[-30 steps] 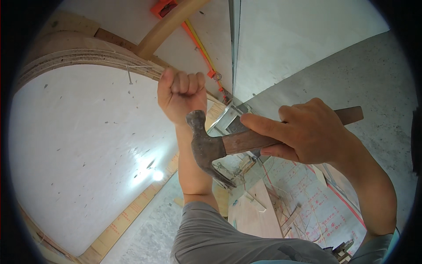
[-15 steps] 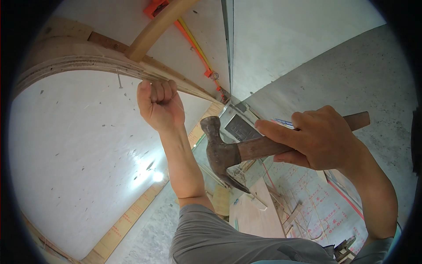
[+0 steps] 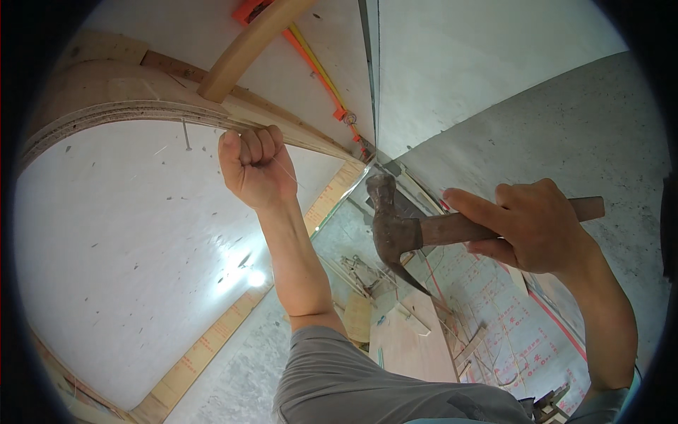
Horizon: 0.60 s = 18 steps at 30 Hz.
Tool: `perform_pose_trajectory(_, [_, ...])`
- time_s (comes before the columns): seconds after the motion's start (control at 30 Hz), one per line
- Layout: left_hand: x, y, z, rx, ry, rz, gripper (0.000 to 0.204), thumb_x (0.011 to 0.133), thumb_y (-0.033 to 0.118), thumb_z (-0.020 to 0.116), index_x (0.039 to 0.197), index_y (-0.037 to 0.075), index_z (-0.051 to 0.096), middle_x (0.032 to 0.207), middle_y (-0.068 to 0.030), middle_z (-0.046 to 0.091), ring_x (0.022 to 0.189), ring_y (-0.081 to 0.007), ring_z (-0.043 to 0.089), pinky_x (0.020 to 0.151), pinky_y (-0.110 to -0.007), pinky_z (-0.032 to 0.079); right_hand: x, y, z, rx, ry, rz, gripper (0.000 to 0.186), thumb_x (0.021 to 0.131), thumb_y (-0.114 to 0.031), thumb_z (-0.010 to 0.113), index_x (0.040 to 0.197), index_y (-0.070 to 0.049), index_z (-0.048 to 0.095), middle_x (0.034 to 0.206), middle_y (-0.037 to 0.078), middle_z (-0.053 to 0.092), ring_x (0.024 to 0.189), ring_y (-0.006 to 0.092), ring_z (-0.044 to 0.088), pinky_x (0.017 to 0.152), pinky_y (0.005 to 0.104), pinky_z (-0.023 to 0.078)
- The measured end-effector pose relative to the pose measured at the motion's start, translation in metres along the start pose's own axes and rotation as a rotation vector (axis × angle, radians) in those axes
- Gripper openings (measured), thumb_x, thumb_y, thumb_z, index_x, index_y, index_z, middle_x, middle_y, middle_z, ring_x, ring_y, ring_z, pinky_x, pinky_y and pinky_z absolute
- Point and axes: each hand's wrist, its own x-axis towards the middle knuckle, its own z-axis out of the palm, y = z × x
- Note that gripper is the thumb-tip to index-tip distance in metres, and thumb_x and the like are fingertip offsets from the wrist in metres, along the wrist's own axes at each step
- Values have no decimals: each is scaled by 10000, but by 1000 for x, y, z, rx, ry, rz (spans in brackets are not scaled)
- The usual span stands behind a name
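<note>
A claw hammer (image 3: 395, 237) with a dark metal head and wooden handle is held across the right side of the view. My right hand (image 3: 533, 226) is wrapped round its handle, one finger lying along the wood. The claw points downward, the striking face up. My left hand (image 3: 258, 166) is raised and closed in a fist just under the edge of a layered, curved board (image 3: 127, 109). Whatever the fist may hold is hidden. To its left, a nail (image 3: 186, 134) sticks down from the board's edge. The hammer head is apart from the left hand.
A wooden strut (image 3: 251, 49) runs up from the board. Behind it is an orange-and-yellow strip (image 3: 314, 63). A white panel (image 3: 113, 247) fills the left, and a grey wall (image 3: 558, 127) the right. Below are a plywood sheet (image 3: 417, 343) and scattered wood strips (image 3: 472, 343).
My right hand has moved to the right with the hammer, away from my left fist. The left fist stays at nearly the same place under the board edge.
</note>
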Motion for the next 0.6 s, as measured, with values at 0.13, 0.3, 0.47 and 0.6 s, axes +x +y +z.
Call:
perform_pose_trajectory(0.13, [2, 1, -3, -12, -30, 8, 478, 935, 170, 556, 608, 148, 208, 554, 26, 159, 544, -133, 118, 550, -317, 178, 10, -1, 0, 36, 35, -3, 579, 837, -492, 658, 1346, -258, 515, 636, 25, 566, 515, 212, 593, 461, 371, 436])
perform_pose_trajectory(0.3, [1, -2, -9, -41, -64, 8, 449, 946, 179, 550, 616, 142, 247, 540, 26, 202, 521, -123, 147, 533, -312, 185, 58, -19, -8, 31, 141, -72, 433, 854, -473, 647, 1224, -266, 558, 613, 30, 570, 492, 229, 593, 456, 380, 457])
perform_pose_trajectory(0.47, [0, -2, -6, -22, -32, -17, 443, 933, 191, 586, 613, 137, 285, 544, 34, 217, 517, -117, 180, 537, -302, 212, 107, -32, -23, -63, 174, -262, 568, 783, -462, 715, 1299, -286, 557, 582, 5, 541, 503, 192, 586, 501, 348, 472])
perform_pose_trajectory(0.6, [3, 0, -26, -35, -79, -72, 244, 962, 266, 512, 766, 119, 503, 629, -6, 457, 608, -153, 415, 663, -302, 377, 127, -29, -20, -23, 262, -292, 544, 786, -455, 715, 1277, -275, 565, 576, 22, 554, 494, 209, 592, 467, 358, 461])
